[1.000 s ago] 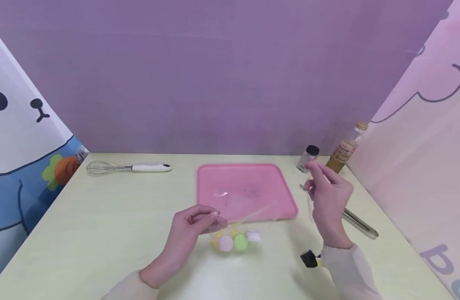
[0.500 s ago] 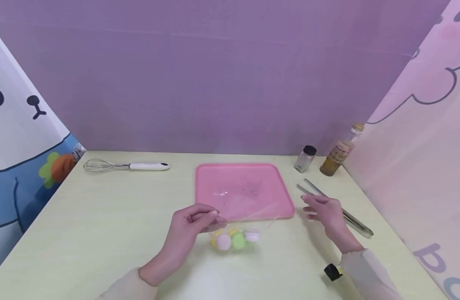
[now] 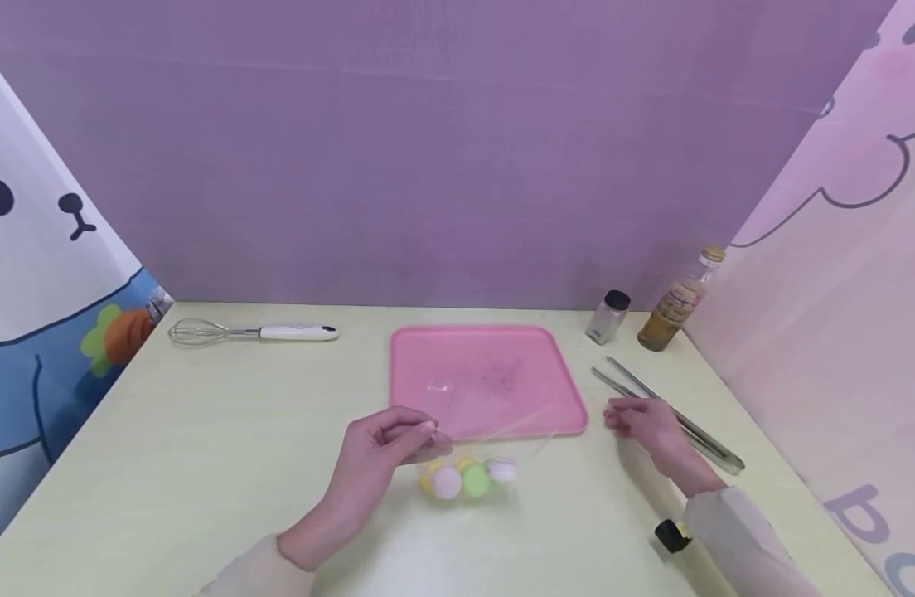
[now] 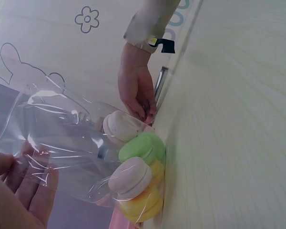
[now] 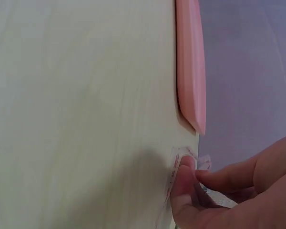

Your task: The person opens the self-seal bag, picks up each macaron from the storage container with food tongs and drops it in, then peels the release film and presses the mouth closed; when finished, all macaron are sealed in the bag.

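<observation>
My left hand (image 3: 379,456) pinches the upper part of a clear plastic bag (image 4: 62,136) between thumb and fingers. Several macarons lie at the bag's bottom: a green one (image 4: 143,147), a pink one (image 4: 129,177), a pale one (image 4: 118,125) and yellow ones (image 4: 142,206). In the head view the bag hangs low over the table, in front of the pink tray (image 3: 442,356). Right of that tray, my right hand (image 3: 655,431) pinches a thin clear strip (image 5: 175,164) with red print, close to the tabletop. Its lower end runs out of the right wrist view.
Metal tongs (image 3: 714,450) lie partly behind the right hand. At the back right stand a black-capped jar (image 3: 605,322) and an oil bottle (image 3: 670,311). A whisk (image 3: 297,332) lies at the back left. A purple wall (image 3: 457,166) rises behind the table.
My right hand has come down from beside the jar to just above the table by the tongs. The left hand and the bag have hardly moved.
</observation>
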Motion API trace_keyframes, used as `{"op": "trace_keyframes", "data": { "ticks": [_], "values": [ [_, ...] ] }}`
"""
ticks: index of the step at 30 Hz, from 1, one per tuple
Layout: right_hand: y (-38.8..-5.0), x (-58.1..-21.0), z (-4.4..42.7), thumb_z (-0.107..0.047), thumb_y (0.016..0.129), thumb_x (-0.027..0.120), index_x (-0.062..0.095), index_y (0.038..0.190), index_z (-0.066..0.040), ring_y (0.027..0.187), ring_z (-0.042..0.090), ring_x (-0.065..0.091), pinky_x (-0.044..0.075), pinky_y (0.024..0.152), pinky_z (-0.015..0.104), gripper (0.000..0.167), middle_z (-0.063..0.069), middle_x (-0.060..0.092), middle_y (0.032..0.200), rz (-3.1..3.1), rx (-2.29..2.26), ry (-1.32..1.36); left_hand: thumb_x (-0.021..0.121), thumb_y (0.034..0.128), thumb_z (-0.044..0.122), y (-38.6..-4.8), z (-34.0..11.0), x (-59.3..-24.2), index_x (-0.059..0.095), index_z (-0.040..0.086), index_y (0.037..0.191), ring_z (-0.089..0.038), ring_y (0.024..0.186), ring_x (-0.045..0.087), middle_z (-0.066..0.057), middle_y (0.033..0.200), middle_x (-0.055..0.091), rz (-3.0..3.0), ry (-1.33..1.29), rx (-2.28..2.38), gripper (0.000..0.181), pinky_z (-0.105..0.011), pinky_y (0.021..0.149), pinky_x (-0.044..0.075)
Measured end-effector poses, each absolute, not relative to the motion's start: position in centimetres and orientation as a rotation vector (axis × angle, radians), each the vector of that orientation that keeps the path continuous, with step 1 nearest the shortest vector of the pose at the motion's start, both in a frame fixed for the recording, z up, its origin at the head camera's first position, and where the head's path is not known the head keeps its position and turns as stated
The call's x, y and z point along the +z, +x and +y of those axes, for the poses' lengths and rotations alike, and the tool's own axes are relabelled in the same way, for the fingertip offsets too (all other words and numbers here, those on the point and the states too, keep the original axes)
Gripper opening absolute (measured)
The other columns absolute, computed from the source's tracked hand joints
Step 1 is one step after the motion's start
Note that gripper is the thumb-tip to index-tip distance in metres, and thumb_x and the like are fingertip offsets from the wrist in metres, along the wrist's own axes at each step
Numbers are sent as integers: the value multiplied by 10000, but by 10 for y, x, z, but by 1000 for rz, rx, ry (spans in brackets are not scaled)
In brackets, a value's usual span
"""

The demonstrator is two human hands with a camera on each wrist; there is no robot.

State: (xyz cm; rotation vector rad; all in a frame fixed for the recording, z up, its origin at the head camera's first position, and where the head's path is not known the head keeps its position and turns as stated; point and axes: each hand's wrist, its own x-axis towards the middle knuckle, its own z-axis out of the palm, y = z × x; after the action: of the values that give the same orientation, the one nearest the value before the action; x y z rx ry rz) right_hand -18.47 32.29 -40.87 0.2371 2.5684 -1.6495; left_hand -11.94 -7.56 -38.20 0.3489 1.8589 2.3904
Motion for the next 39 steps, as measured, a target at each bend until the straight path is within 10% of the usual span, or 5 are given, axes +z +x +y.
{"op": "trace_keyframes", "data": {
  "ticks": [11, 18, 26, 33, 39],
  "values": [
    [-191, -413, 324, -151, 922, 705, 807, 875, -40, 617, 114, 568, 447, 596, 253, 158, 9, 677, 657, 2982, -1009, 189, 685, 965, 97, -119, -77, -382, 663, -90, 1083, -263, 881, 744, -185, 959, 745, 1904, 362, 2344, 222, -401, 867, 565],
    [-195, -415, 322, -215, 903, 753, 555, 560, -102, 472, 111, 412, 352, 537, 285, 411, -43, 490, 478, 3117, -837, 94, 689, 959, 84, -119, -76, -383, 667, -90, 1076, -258, 874, 745, -185, 958, 745, 1896, 368, 2356, 211, -402, 852, 569],
    [-189, -400, 315, -76, 951, 647, 643, 1202, 139, 681, 222, 695, 506, 524, 278, 331, 181, 738, 843, 3150, -954, 159, 686, 962, 87, -119, -76, -383, 661, -100, 1074, -260, 877, 744, -189, 949, 744, 1904, 369, 2340, 220, -397, 856, 569],
    [-169, -372, 284, -113, 1014, 609, 713, 1205, -36, 837, 213, 720, 555, 639, 264, 230, 126, 749, 1021, 3134, -1345, -247, 673, 967, 63, -119, -76, -383, 668, -85, 1065, -274, 884, 744, -192, 954, 743, 1919, 379, 2384, 177, -396, 870, 562],
    [-149, -361, 252, 48, 948, 652, 615, 1329, 16, 1112, 244, 641, 536, 909, 315, 384, 201, 641, 1282, 2520, -1709, -894, 677, 974, 95, -119, -76, -383, 672, -76, 1044, -276, 898, 741, -187, 955, 745, 1966, 373, 2433, 186, -387, 861, 566]
  ]
}}
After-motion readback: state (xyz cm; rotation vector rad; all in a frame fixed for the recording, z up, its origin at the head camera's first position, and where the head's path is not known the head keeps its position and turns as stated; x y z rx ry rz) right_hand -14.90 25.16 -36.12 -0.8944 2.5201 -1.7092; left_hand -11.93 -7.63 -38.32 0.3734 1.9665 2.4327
